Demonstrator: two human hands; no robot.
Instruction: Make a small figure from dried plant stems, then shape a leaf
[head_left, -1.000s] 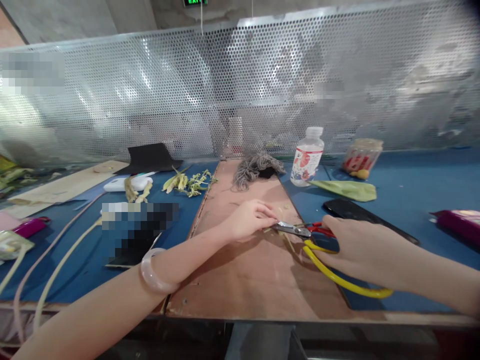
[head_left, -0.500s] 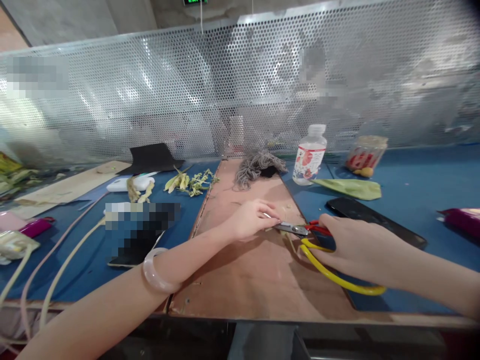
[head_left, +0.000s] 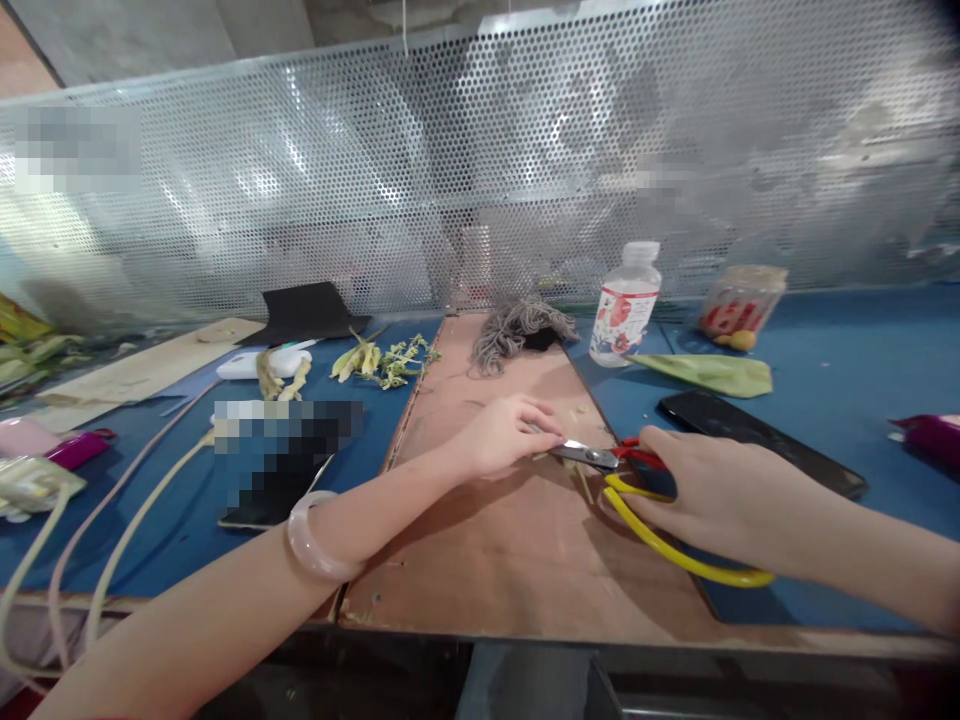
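Got a pair of scissors (head_left: pixel 598 457) clamped in the right hand (head_left: pixel 720 490), with one red and one yellow handle, and blades pointing left over the brown strip of the table (head_left: pixel 480 580). Got the left hand (head_left: pixel 517 435) right up at the blade tips, fingers close together; can't tell about a pinch on anything in there. Also wearing a pale bangle (head_left: pixel 311 540) on that arm. Can spot some thin pale strips (head_left: pixel 581 480) just below the blades.

Up at the far end of the brown strip, got a grey bundle of yarn (head_left: pixel 517 335). Over on the right, seeing a clear bottle (head_left: pixel 626 310) with a red and white label, a flat green leaf (head_left: pixel 709 374) just beside it, a jar (head_left: pixel 745 300) further back, and a black phone (head_left: pixel 757 440) near the right hand. Over on the left, seeing wilted greens (head_left: pixel 382 362) on blue.
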